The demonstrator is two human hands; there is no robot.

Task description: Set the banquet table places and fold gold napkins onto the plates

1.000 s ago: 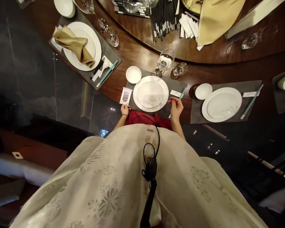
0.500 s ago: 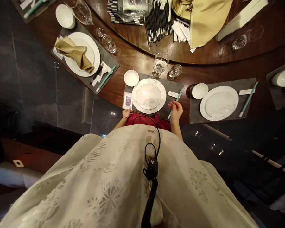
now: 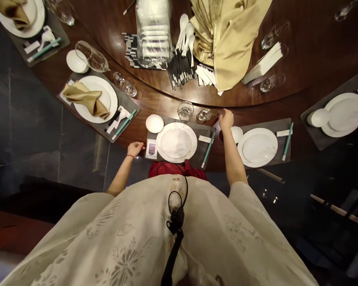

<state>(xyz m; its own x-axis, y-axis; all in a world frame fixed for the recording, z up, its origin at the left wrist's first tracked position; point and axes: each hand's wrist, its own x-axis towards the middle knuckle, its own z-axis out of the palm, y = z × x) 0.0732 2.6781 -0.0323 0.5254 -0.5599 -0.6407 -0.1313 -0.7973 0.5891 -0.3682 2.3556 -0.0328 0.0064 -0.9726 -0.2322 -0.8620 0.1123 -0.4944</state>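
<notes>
Reaching past the plate (image 3: 193,143), the right hand (image 3: 226,120), grip unclear, may knock the small glass (image 3: 204,115) or bowl (image 3: 236,134); the left hand (image 3: 135,149) lies open.

The left hand (image 3: 135,149) lies empty at the edge of the dark wooden table (image 3: 140,115), just left of a printed card (image 3: 151,149). The right hand (image 3: 226,120) stretches past the far corner of a grey placemat (image 3: 207,128), between a small glass (image 3: 204,114) and a white bowl (image 3: 236,134); whether its fingers hold anything is hidden.
</notes>
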